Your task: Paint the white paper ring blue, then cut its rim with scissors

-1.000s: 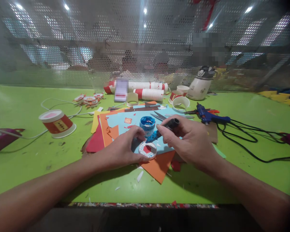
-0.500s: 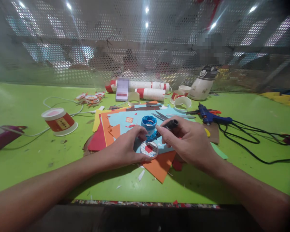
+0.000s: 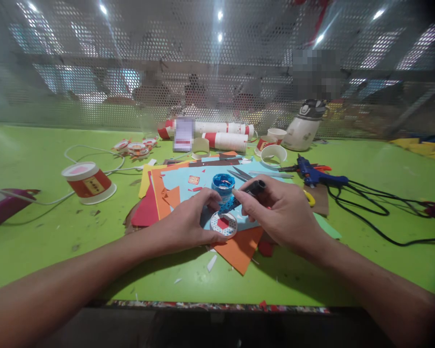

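A small white disc (image 3: 232,232) with a red hexagon in its middle and blue dots around it lies on the papers. My left hand (image 3: 192,215) curves around its left side, thumb at the near edge and fingers at the far side. My right hand (image 3: 284,210) grips a thick pen-like tool (image 3: 235,202), black at the rear and smeared blue toward the front. The tip points down at the disc's far edge; whether it touches I cannot tell. Just beyond stands an open jar (image 3: 223,182) with blue paint on its rim.
Coloured paper sheets (image 3: 174,179) lie beneath, with scissors (image 3: 241,174) on them. To the right is a blue glue gun (image 3: 317,178) with black cables. A red-and-white paper cup (image 3: 89,183) stands left; stacked cups (image 3: 226,141) and a bottle (image 3: 304,128) are behind.
My right hand and the tool have shifted very slightly left. My left hand and the disc stay where they were.
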A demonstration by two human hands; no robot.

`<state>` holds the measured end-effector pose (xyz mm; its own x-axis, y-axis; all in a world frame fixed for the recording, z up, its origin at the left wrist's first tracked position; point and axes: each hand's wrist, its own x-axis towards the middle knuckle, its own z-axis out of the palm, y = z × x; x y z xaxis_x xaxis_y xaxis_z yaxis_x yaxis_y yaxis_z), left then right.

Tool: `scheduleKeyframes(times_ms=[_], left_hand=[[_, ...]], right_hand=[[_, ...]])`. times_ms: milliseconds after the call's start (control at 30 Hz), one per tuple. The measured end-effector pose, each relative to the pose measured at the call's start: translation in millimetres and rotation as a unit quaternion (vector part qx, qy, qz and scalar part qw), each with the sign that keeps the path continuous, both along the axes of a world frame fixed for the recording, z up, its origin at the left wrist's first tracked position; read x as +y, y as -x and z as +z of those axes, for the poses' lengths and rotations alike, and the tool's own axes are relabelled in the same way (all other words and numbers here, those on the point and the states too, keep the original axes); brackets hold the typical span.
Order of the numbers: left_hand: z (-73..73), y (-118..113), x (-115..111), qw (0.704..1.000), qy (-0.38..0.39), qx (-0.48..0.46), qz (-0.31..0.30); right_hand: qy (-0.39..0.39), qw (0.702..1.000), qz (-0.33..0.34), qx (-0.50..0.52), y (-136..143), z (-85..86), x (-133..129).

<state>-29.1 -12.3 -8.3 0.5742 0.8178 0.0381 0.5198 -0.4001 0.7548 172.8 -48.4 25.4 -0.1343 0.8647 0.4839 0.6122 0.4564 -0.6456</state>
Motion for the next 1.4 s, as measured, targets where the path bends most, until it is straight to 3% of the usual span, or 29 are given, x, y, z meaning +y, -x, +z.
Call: scheduleKeyframes(times_ms=[200, 567, 833, 1400], left_hand=[[1.2, 0.7, -1.1, 1.0, -0.003, 0.004, 0.002], [2.4, -2.4, -0.2, 1.0, -0.01, 0.004, 0.003], [-0.1, -0.6, 0.0, 1.0, -0.017, 0.002, -0.001], [2.0, -1.9, -1.4, 1.0, -0.016, 0.005, 0.002]], right_hand=[[-0.003, 1.0, 0.006, -0.006, -0.7, 1.0, -0.5], [-0.076, 0.994, 0.047, -0.062, -0.6, -1.6, -2.1], [-0.101, 0.995, -0.01, 0.014, -2.6, 5.4, -4.4], [-0.04, 0.999, -0.009, 0.0, 1.2, 0.4, -1.3]])
